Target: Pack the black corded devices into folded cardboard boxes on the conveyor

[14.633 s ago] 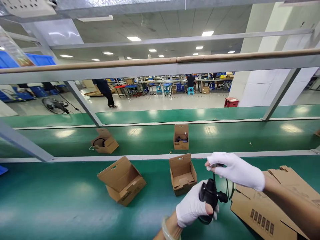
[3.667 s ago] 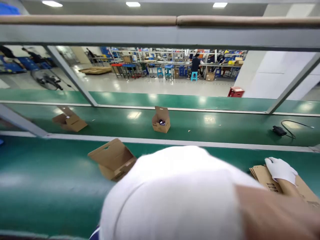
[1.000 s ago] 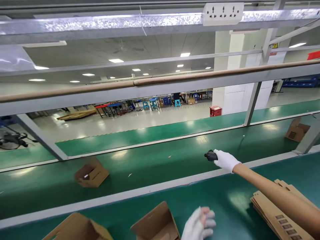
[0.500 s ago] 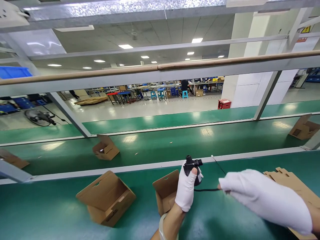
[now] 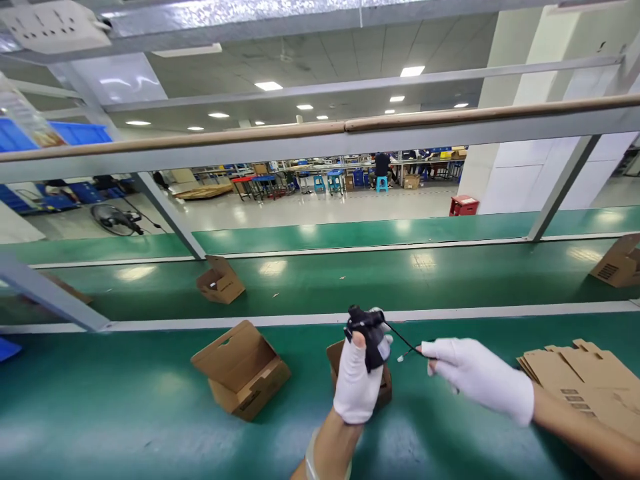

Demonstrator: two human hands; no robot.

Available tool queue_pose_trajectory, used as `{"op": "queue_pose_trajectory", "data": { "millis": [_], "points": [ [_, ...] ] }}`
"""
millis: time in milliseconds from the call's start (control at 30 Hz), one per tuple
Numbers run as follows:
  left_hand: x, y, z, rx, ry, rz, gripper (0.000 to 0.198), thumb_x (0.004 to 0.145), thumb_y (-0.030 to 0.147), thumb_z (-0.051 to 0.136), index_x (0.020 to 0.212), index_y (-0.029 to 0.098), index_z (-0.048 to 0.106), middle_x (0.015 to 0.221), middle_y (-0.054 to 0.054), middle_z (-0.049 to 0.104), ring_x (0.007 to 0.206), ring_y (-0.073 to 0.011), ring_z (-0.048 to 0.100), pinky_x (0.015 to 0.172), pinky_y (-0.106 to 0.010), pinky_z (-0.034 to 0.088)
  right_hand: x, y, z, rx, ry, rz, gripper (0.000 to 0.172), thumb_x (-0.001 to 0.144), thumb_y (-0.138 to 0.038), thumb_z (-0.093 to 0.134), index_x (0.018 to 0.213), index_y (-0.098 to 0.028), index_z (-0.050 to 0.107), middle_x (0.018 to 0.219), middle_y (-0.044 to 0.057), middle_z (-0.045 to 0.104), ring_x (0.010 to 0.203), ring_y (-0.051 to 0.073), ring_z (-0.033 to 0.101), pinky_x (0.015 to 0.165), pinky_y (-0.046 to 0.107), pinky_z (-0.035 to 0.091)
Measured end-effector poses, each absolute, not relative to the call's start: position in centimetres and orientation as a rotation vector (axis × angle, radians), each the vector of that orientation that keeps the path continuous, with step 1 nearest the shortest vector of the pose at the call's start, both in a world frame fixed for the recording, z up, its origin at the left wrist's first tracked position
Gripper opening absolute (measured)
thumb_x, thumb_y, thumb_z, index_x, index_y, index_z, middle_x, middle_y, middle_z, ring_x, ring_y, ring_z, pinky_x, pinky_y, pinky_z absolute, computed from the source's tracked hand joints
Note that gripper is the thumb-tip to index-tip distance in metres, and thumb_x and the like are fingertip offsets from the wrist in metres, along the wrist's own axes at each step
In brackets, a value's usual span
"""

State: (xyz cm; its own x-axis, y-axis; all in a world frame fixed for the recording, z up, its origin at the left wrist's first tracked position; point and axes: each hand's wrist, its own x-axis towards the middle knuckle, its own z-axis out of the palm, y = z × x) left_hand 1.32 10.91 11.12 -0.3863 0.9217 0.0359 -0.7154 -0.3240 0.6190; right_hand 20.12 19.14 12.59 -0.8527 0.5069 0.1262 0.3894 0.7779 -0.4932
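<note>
Workbench (image 5: 125, 427) with a green top fills the near field, and a green belt (image 5: 350, 280) runs beyond its pale edge strip. Flat cartons (image 5: 585, 380) lie stacked on the bench at your right. A large open box (image 5: 241, 369) lies tilted at your left, and a smaller open box (image 5: 334, 353) stands just behind your left hand (image 5: 356, 387). On the belt, a far box (image 5: 220, 281) rests left of centre and a second far box (image 5: 617, 261) sits at the right margin. Your left hand, gloved in white, is raised and closed around a black device (image 5: 367, 330), held above the smaller box. Your right hand (image 5: 477, 377), also gloved, pinches the device's thin cord (image 5: 400, 339) between fingertips, with the cord drawn out sideways.
</note>
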Motion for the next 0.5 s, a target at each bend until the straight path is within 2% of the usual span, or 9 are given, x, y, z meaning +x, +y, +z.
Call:
{"op": "queue_pose_trajectory", "data": {
  "millis": [67,133,233,300,400,500],
  "points": [
    [0.6,11.5,12.3,0.223,0.504,1.932,0.059,0.066,0.058,0.073,0.109,0.019,0.061,0.116,-0.008,0.061,0.104,-0.0208,0.06,0.09,-0.03,0.051,20.3,17.0,10.9,-0.595,-2.811,0.33,0.04,0.087,-0.012,0.033,0.118,-0.02,0.057,0.082,0.003,0.068,0.057,0.014,0.061,0.054,0.025,0.045],
    [0.0,12.0,13.3,0.124,0.415,1.91,0.061,0.068,0.061,0.07,0.108,0.016,0.062,0.119,-0.011,0.06,0.101,-0.0223,0.062,0.09,-0.035,0.053,20.0,14.8,9.7,-0.516,-2.894,0.062,0.04,0.082,-0.009,0.036,0.115,-0.02,0.055,0.074,0.001,0.067,0.053,0.016,0.06,0.046,0.026,0.038],
    [-0.5,12.4,13.4,0.257,0.513,2.04,0.057,0.069,0.061,0.069,0.1,0.014,0.062,0.099,-0.008,0.064,0.077,-0.0147,0.064,0.074,-0.028,0.055,19.5,12.1,10.2,-0.365,-3.065,-0.078,0.025,0.072,-0.012,0.048,0.093,-0.024,0.056,0.059,-0.004,0.061,0.038,0.016,0.052,0.036,0.03,0.02],
    [-0.6,12.3,12.6,0.497,0.712,2.172,0.057,0.067,0.06,0.071,0.101,0.016,0.057,0.085,-0.004,0.064,0.066,-0.0123,0.061,0.065,-0.025,0.052,19.7,10.9,12.3,-0.261,-3.078,-0.143,0.019,0.067,-0.013,0.053,0.082,-0.025,0.053,0.053,-0.006,0.057,0.035,0.016,0.049,0.036,0.032,0.014],
    [-0.4,11.6,10.7,0.849,0.947,2.105,0.069,0.058,0.062,0.074,0.107,0.02,0.049,0.079,-0.002,0.061,0.063,-0.0131,0.058,0.063,-0.025,0.049,20.1,10.8,17.3,-0.226,-2.935,-0.197,0.018,0.073,-0.013,0.051,0.083,-0.027,0.053,0.055,-0.003,0.056,0.041,0.017,0.049,0.039,0.031,0.017],
    [0.4,10.4,9.2,1.022,0.928,1.83,0.078,0.048,0.069,0.074,0.103,0.019,0.049,0.09,-0.005,0.059,0.076,-0.017,0.057,0.073,-0.028,0.048,19.2,13.6,21.4,-0.224,-2.839,-0.035,0.023,0.086,-0.014,0.042,0.096,-0.028,0.058,0.064,-0.001,0.058,0.049,0.015,0.048,0.046,0.029,0.027]
  ]
}}
